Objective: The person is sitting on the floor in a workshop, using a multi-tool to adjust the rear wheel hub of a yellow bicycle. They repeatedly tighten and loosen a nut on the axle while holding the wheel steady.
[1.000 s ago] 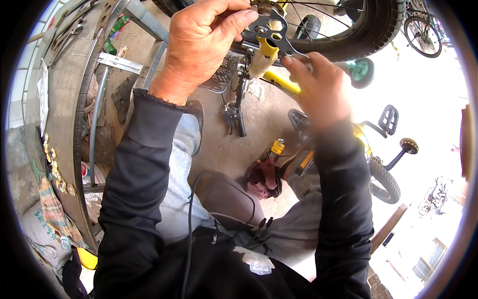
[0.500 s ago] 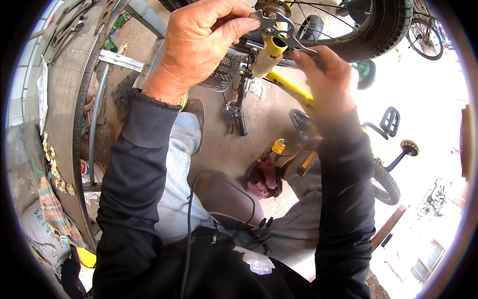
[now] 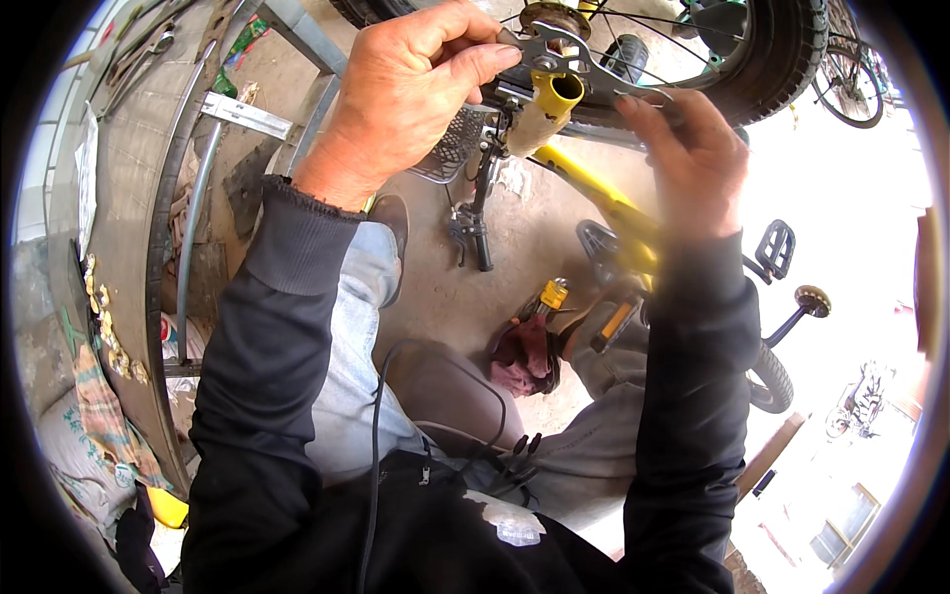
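Note:
My left hand [image 3: 406,104] grips the left end of a flat, dark metal multi-hole wrench [image 3: 579,63] between thumb and fingers. My right hand [image 3: 698,163] pinches the other, lighter handle end of it, slightly blurred. The wrench lies across the hub [image 3: 546,14] of a black-tyred spoked wheel [image 3: 782,69]. Just below it is the open yellow head tube [image 3: 544,114] of a bicycle frame, whose yellow down tube [image 3: 594,198] runs down to the right behind my right forearm.
A worn bench [image 3: 119,198] with tools stands at left. Handlebar [image 3: 482,228] and wire basket [image 3: 445,144] lie beyond my knees. A maroon bag [image 3: 524,361] with a yellow tool [image 3: 552,295] sits on the floor [image 3: 445,302]. Pedal [image 3: 775,247] and other bicycles [image 3: 846,79] are at right.
The wrench and my right hand have shifted to the right, uncovering more of the yellow tube's opening. The wheel also sits slightly further right. My left hand still grips the wrench.

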`<state>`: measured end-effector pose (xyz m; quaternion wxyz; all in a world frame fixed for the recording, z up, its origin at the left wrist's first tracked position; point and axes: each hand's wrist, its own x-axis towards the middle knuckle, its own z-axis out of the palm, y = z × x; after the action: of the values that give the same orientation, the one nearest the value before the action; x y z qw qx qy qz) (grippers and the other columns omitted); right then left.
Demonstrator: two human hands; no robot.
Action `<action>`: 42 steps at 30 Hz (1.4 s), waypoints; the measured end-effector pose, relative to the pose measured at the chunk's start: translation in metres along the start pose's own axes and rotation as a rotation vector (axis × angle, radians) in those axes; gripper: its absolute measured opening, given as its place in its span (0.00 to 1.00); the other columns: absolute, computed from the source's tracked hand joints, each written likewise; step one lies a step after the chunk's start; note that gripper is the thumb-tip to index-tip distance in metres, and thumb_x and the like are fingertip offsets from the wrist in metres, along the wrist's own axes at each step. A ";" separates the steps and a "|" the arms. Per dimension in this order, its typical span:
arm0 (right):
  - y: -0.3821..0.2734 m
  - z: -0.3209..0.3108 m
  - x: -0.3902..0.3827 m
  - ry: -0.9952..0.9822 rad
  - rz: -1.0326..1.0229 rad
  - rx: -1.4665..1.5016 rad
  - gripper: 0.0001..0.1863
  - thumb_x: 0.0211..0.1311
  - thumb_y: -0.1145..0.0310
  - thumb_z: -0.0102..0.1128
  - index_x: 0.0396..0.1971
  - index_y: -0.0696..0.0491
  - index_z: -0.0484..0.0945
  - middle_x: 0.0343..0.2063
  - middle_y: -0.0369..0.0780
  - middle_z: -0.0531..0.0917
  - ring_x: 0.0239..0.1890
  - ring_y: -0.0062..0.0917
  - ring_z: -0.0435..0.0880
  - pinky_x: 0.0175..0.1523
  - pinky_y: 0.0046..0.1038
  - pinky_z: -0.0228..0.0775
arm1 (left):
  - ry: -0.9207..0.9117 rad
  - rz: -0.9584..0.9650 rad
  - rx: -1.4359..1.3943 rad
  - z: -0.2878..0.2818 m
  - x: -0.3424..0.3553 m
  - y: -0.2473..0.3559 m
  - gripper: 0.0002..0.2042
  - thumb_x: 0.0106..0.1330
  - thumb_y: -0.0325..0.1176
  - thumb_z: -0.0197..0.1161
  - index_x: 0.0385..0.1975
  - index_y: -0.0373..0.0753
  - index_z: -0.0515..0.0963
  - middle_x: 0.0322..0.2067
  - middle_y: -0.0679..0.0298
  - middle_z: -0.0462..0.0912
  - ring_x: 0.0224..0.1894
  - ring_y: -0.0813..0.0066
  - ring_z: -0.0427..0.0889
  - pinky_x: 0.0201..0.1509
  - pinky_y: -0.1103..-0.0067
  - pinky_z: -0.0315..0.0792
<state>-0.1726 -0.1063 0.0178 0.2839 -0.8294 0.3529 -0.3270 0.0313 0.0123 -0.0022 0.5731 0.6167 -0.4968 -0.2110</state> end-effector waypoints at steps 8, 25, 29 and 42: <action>-0.003 -0.002 -0.001 -0.024 0.021 -0.010 0.13 0.50 0.64 0.72 0.28 0.58 0.81 0.18 0.39 0.82 0.21 0.18 0.80 0.28 0.20 0.71 | 0.010 0.001 0.012 0.000 -0.002 0.000 0.06 0.62 0.27 0.64 0.38 0.35 0.79 0.27 0.70 0.80 0.25 0.88 0.77 0.28 0.90 0.71; -0.004 -0.005 -0.002 0.013 0.003 -0.031 0.14 0.50 0.63 0.72 0.28 0.58 0.81 0.19 0.39 0.83 0.22 0.16 0.80 0.29 0.20 0.72 | 0.010 0.011 0.025 -0.001 -0.001 -0.002 0.07 0.62 0.28 0.64 0.38 0.35 0.79 0.28 0.69 0.81 0.26 0.87 0.77 0.30 0.89 0.73; -0.004 -0.006 -0.001 0.041 0.007 -0.008 0.14 0.49 0.63 0.73 0.28 0.58 0.81 0.19 0.38 0.83 0.22 0.15 0.80 0.30 0.19 0.72 | -0.027 0.016 0.041 -0.002 0.000 -0.003 0.07 0.64 0.30 0.62 0.38 0.35 0.79 0.26 0.69 0.80 0.26 0.87 0.77 0.31 0.88 0.73; -0.007 -0.007 0.000 0.052 0.000 0.053 0.13 0.50 0.64 0.73 0.28 0.57 0.81 0.17 0.35 0.80 0.20 0.12 0.75 0.27 0.17 0.68 | 0.057 0.092 0.103 0.002 0.000 0.006 0.09 0.68 0.36 0.58 0.36 0.37 0.80 0.24 0.69 0.79 0.24 0.86 0.77 0.29 0.89 0.72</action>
<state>-0.1755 -0.1035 0.0272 0.2964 -0.8130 0.3512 -0.3575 0.0272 0.0121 0.0028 0.5638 0.6275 -0.5183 -0.1409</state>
